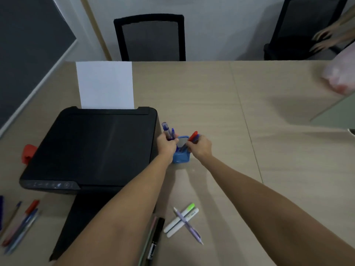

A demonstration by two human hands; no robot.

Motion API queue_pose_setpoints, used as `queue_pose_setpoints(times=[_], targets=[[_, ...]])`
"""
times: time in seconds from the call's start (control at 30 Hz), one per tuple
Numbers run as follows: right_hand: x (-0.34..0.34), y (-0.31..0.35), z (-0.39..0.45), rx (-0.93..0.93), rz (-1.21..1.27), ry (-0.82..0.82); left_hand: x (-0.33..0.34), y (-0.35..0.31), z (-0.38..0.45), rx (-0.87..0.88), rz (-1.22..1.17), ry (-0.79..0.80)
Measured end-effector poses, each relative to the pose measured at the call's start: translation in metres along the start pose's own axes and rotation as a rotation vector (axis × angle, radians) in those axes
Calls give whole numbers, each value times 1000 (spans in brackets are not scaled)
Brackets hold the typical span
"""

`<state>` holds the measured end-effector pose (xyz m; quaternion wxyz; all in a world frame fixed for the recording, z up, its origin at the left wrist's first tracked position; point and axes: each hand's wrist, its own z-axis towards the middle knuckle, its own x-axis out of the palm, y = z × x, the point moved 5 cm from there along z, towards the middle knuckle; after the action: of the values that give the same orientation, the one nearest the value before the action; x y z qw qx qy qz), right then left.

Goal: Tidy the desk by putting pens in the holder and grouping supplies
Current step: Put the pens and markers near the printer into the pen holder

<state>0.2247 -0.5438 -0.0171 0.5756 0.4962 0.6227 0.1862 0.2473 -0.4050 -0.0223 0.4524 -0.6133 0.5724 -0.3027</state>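
Two hands at blue holder [181,153] | left hand [166,144] closed around blue pens [168,131], just left of holder's rim | right hand [199,147] pinching red pen [192,136], tilted over holder's right edge | loose pens [183,220] nearer than holder

Two bare forearms beside the printer [92,148]; left hand [166,144] and right hand [200,148] ungloved, unadorned, sleeveless.
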Motion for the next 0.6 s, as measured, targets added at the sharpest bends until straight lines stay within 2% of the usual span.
queue_pose_setpoints(times=[0.23,0.43,0.53,0.6], targets=[[15,-5,20,-78,-208,108,3,4,7,31,95,3],[-3,-10,5,-19,-89,58,-8,2,-3,50,169,3],[-20,-21,-15,-19,-67,-19,-18,-5,-24,167,330,-23],[-27,-32,-43,-40,-102,-55,-21,-12,-52,303,423,21]])
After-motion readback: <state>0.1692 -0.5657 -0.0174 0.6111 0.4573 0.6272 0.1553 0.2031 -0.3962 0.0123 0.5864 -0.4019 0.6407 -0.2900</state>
